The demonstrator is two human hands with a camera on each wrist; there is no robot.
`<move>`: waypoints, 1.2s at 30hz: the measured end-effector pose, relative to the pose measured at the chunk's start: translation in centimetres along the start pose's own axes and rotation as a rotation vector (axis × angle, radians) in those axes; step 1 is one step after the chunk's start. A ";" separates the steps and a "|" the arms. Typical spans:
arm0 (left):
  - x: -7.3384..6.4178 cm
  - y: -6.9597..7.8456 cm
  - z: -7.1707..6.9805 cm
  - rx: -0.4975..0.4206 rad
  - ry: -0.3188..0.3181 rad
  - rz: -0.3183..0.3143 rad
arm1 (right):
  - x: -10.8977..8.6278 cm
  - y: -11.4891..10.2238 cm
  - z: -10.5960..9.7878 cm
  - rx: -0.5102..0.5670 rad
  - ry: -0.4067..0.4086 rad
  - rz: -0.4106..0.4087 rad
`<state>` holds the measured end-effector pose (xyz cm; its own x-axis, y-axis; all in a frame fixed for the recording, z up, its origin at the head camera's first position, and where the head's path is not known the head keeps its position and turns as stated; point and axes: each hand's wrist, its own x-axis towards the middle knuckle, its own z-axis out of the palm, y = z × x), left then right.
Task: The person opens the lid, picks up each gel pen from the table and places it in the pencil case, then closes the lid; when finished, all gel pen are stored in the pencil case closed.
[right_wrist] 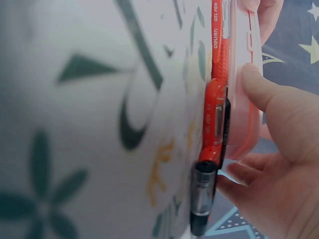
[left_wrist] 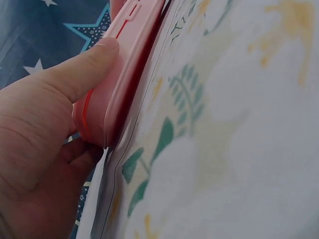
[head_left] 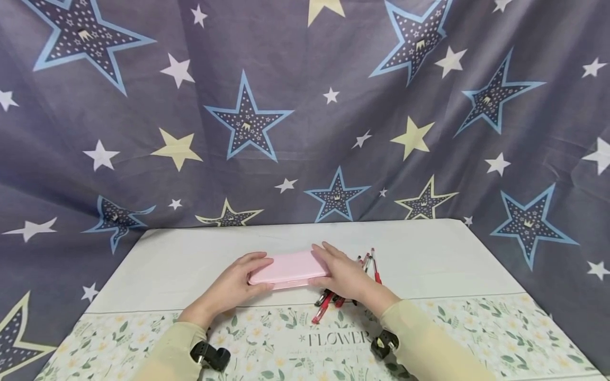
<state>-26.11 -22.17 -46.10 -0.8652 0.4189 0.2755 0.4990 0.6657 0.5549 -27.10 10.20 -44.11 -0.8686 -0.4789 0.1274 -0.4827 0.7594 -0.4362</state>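
A pink pencil case [head_left: 287, 269], closed, lies lengthwise in front of me at the middle of the table. My left hand [head_left: 236, 281] grips its left end, thumb along the front side and fingers over the far part. The right hand [head_left: 340, 271] holds the opposite end the same way. In the left wrist view, the left thumb [left_wrist: 97, 57] presses on the case's side by the red seam. Several red and black gel pens [head_left: 326, 306] lie in a loose pile under and beside my right hand, which partly hides them. Red lettered barrels [right_wrist: 215, 107] show right beside the case in the right wrist view.
The white table [head_left: 190, 259] has a floral mat [head_left: 267, 338] with "FLOWER" lettering along its near part. Behind it hangs a dark curtain [head_left: 295, 79] with stars, which also runs down both sides. Each wrist wears a black camera strap [head_left: 209, 355].
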 end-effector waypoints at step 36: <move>-0.4 -1.6 -0.4 -0.298 0.126 -0.142 | -0.7 1.2 -0.4 0.352 -0.028 0.032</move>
<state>-26.64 -23.68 -46.76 -0.9336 0.2430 0.2632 0.3527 0.4944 0.7945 -27.09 11.60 -44.40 -0.8769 -0.4730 0.0861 -0.3826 0.5783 -0.7205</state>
